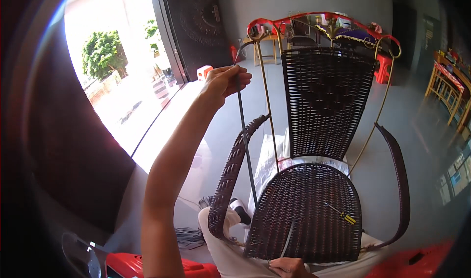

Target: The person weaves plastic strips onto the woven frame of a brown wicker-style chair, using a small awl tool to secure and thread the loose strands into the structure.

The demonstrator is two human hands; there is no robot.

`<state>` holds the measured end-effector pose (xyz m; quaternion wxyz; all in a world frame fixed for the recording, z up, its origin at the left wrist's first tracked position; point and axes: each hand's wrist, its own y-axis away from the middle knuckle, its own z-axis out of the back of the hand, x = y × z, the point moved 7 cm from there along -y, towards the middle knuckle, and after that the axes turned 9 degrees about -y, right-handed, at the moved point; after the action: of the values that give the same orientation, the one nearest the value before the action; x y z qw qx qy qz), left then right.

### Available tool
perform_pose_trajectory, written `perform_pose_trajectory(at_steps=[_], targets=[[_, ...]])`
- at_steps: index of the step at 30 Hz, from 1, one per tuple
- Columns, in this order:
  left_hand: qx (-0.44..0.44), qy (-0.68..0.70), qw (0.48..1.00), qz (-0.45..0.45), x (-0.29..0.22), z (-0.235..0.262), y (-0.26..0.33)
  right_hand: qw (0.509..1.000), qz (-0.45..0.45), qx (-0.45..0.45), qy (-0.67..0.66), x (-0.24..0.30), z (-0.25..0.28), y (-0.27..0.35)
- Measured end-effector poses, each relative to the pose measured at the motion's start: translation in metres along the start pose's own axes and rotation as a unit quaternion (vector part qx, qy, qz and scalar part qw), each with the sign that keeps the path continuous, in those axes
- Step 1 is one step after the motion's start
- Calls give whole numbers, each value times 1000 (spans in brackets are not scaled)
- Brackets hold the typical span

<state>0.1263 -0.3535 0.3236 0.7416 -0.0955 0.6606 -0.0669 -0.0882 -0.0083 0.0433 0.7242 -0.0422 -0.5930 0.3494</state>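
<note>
My left hand (226,83) is raised beside the chair's back frame, fingers closed on a dark flat weaving strip (246,143). From the fingers the strip curves up to the bare frame post and also hangs down to the left side of the woven seat (309,204). Low at the seat's front edge is my right hand (288,267), partly cut off by the lower border. Its fingers look closed at the lower end of a pale strip (289,236) lying over the seat. A yellow-handled screwdriver (349,219) rests on the seat's right half.
Brown woven armrests flank the chair, the left one (230,175) near my forearm. Its woven backrest (328,101) stands inside a thin metal frame with red wrapping (309,17) on top. A bundle of loose strips (189,237) lies on the floor. Red stools (384,69) stand farther off.
</note>
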Motion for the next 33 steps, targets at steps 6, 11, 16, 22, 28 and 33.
perform_pose_trajectory(at_steps=[6,11,16,22,28,33], targets=[[-31,-15,998,-44,-25,26,-17,997,-16,58,58,-31,-24,38],[-59,-26,996,-69,-52,44,-30,989,18,93,111,-46,-30,37],[-56,-6,994,-94,-82,53,-33,982,42,112,147,-54,-32,46],[-71,3,992,-109,-104,62,-35,974,67,126,177,-62,-36,55],[-60,80,992,-74,-119,54,-27,967,81,132,200,-68,-43,76],[-76,75,994,-28,-88,47,-10,971,80,128,187,-51,-42,67]])
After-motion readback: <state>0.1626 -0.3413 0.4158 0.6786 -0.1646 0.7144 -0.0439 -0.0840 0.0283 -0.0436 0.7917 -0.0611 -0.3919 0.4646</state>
